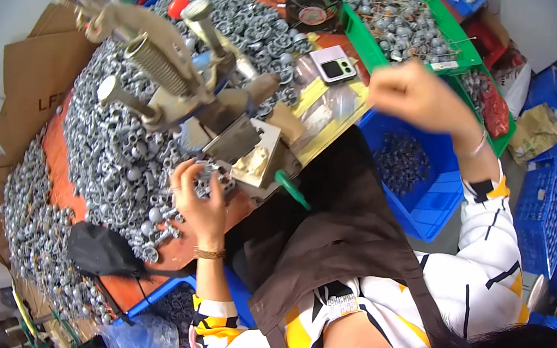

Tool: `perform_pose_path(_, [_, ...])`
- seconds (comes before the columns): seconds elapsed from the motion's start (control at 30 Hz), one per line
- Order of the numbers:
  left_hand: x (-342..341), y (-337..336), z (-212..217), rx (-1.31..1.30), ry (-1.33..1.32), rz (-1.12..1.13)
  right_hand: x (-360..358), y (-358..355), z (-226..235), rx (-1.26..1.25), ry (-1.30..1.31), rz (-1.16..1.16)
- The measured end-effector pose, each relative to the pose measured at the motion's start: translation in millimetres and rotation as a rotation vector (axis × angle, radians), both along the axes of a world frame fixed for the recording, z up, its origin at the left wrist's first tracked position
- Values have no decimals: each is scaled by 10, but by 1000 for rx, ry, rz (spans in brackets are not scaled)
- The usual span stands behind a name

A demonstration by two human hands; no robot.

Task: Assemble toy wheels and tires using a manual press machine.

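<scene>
- The press (187,80) top is cut off by the frame edge.
- The left hand (198,198) curls its grip on small grey metal parts (112,154) heaped on the worktop (61,169) beside the press base.
- The right hand (413,94), raised and blurred, looks fisted; its contents cannot be told.

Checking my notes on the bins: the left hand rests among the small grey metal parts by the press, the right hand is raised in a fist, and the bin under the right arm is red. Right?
Not quite. In the head view the plastic bin below the raised right hand is blue, not red. The left hand does rest among the small grey metal parts by the press.
</scene>
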State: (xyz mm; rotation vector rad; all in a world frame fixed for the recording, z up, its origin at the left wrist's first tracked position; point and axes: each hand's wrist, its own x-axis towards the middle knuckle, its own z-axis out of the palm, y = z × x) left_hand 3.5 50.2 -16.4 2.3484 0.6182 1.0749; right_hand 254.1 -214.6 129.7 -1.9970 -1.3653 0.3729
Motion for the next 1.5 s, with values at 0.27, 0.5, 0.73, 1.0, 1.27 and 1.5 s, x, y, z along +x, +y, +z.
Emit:
perform_pose_path(0.27, [345,-561,-273,-24,-110,-107,-473,-71,-1139,-595,-330,139])
perform_pose_path(0.5, [283,-557,-275,-138,-149,-47,-217,-402,-808,-460,194,152])
perform_pose_path(0.73, [337,-447,-26,-373,62,-184,-414,-580,-777,257,1256,7])
perform_pose_path(1.0, [377,241,33,383,160,143,-809,-139,-893,280,977,-199])
perform_pose_path(1.27, [376,495,-69,361,174,123,-992,47,-1087,334,294,22])
perform_pose_path(1.5, [160,-214,-148,-954,-465,8,-1151,199,-1189,137,599,54])
